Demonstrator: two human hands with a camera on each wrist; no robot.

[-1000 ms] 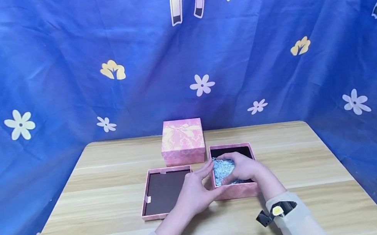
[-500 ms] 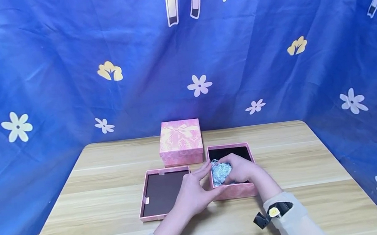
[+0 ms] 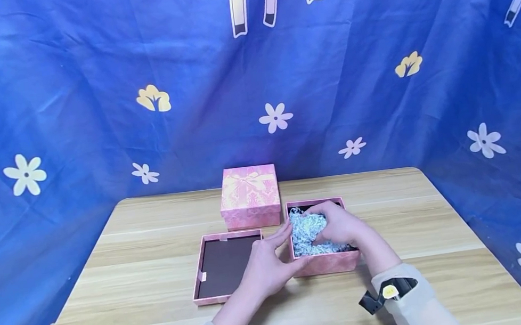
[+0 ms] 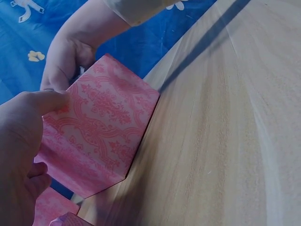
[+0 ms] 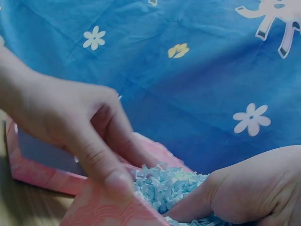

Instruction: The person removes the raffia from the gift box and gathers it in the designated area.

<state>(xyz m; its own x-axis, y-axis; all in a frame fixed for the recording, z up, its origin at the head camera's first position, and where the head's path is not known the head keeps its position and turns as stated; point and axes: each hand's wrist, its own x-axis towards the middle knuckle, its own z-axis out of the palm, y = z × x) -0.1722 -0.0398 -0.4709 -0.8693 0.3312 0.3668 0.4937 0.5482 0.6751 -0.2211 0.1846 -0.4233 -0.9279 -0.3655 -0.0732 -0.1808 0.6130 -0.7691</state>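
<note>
Head | open box (image 3: pixel 326 265): blue shreds (image 3: pixel 305 228) | left hand (image 3: pixel 271 269) grips box corner | right hand (image 3: pixel 340 225) in shreds, cannot tell if gripping

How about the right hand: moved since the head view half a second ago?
Yes: against the open box, the right hand has shifted slightly rightward and toward the box's far side.

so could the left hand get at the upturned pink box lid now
Probably yes: the left hand is close by, and nothing visible lies in the upturned pink box lid; it would likely need to let go of the open pink gift box.
</note>
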